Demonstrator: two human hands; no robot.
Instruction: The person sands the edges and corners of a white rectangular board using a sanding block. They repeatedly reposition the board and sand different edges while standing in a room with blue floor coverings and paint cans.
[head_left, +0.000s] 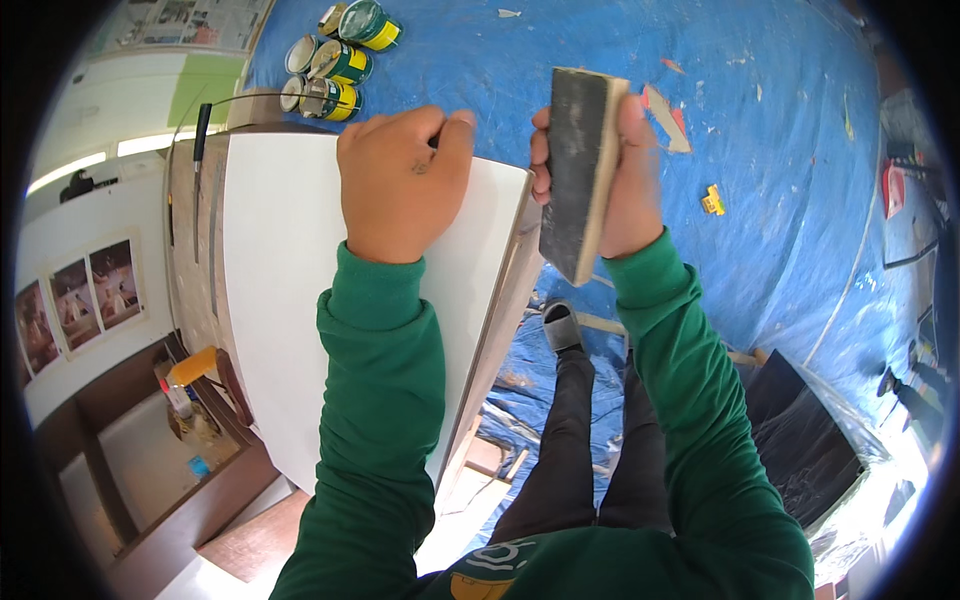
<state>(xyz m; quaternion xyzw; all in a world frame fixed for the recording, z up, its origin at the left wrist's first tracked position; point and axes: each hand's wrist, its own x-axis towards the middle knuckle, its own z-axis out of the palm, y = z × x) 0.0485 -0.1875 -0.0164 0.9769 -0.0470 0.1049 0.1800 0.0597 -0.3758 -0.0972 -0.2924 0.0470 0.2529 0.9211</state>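
Note:
My right hand (636, 180) grips a wooden sanding block (576, 165), held upright with its dark abrasive face towards the left. The block is beside the right edge of a white laminate panel (285, 240), above the blue floor sheet. Over the panel's far part my left hand (397, 176) is curled into a fist, back of the hand up. A small dark spot shows between its thumb and forefinger; whether that is a held thing or a shadow, I cannot tell. Along the panel's left side lies a file with a black handle (201, 135).
Several green-and-yellow paint cans (349, 64) stand beyond the panel on a blue tarpaulin (757, 225). A brown wooden frame (172, 487) is at lower left. Dark plastic-wrapped boards (799, 442) lie at right. Offcuts (666, 120) litter the tarpaulin. Another person's leg (919, 397) shows far right.

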